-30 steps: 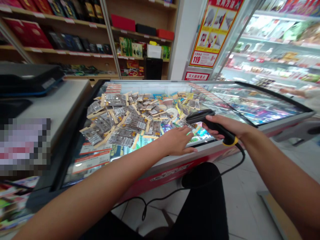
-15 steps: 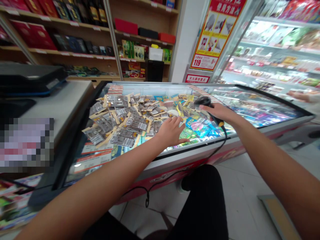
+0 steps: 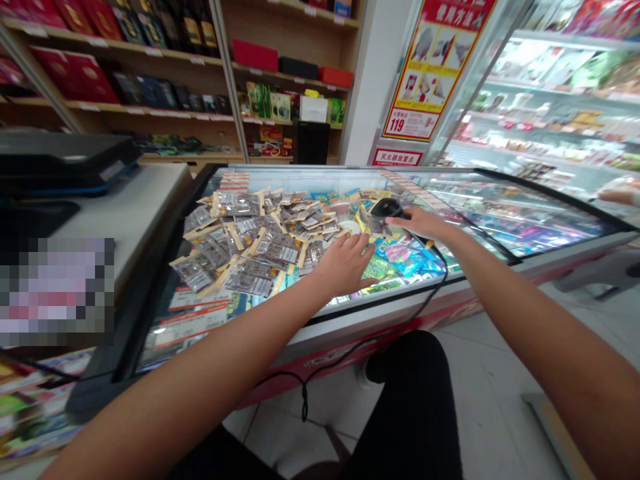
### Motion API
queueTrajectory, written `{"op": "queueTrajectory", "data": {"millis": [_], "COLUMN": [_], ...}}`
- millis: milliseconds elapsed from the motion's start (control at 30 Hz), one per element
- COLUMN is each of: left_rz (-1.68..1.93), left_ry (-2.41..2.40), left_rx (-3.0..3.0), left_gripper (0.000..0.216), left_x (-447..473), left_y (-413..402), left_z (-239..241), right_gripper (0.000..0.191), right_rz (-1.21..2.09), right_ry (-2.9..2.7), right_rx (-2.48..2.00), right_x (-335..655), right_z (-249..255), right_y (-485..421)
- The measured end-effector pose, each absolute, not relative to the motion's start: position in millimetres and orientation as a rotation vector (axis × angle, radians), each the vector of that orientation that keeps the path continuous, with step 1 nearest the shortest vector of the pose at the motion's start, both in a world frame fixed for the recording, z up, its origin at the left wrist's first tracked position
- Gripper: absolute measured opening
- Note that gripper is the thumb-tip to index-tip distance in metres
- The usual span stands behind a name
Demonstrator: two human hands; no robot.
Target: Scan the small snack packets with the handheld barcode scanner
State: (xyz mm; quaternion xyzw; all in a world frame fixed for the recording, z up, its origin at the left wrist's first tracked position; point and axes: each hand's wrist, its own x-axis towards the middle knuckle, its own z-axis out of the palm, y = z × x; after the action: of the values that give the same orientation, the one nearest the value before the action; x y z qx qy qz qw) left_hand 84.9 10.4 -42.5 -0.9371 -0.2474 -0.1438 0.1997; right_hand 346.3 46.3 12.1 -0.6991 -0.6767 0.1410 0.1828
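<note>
My right hand (image 3: 423,223) is wrapped round a black handheld barcode scanner (image 3: 387,207), its head over the packets at the right of the pile. From its handle a black cable (image 3: 440,280) drops over the freezer's front edge. My left hand (image 3: 347,263) lies open with fingers spread, over the front right of the heap; whether it touches a packet, I cannot tell. Several clear snack packets (image 3: 260,250) with tan edges are heaped on the glass-topped chest freezer (image 3: 320,319). Blue packets (image 3: 405,257) and green packets (image 3: 380,270) show between my hands.
A counter (image 3: 155,200) with a black device (image 3: 65,163) stands at the left. Shelves (image 3: 150,50) with boxes and bottles line the back. Bright refrigerated shelves (image 3: 555,120) are at the right, where another person's hand (image 3: 617,195) shows. A grey stool (image 3: 595,273) stands beyond the freezer.
My right hand has moved left with the scanner, bringing its head closer to my left hand. The left hand stays nearly in place, fingers still spread.
</note>
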Motion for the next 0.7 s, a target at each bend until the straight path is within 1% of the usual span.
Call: {"op": "queueTrajectory", "data": {"millis": [100, 233, 333, 400, 467, 567, 700], "left_rz": [-0.32, -0.286, -0.294, -0.294, -0.285, -0.27, -0.285], "left_ry": [-0.682, -0.646, -0.668, -0.678, -0.69, -0.71, -0.706], "left_rx": [-2.72, -2.804, -2.806, -2.801, -2.797, -2.786, -2.767], "left_gripper": [0.08, 0.075, 0.072, 0.072, 0.071, 0.072, 0.071], "left_x": [86, 86, 85, 86, 87, 88, 88], "left_y": [14, 16, 16, 15, 14, 13, 13], "left_z": [-48, -51, -50, -49, -48, -48, -48], "right_gripper": [0.05, 0.054, 0.058, 0.059, 0.058, 0.056, 0.054], "right_rz": [0.568, 0.807, 1.087, 1.283, 1.409, 1.504, 1.524], "right_ry": [-1.966, -1.864, -1.728, -1.593, -1.424, -1.228, -1.18], "right_rx": [-1.867, -1.747, -1.632, -1.623, -1.647, -1.614, -1.581], "right_x": [337, 328, 336, 345, 354, 362, 363], "right_z": [16, 21, 22, 20, 17, 12, 9], "right_y": [23, -8, -28, -38, -46, -53, -57]}}
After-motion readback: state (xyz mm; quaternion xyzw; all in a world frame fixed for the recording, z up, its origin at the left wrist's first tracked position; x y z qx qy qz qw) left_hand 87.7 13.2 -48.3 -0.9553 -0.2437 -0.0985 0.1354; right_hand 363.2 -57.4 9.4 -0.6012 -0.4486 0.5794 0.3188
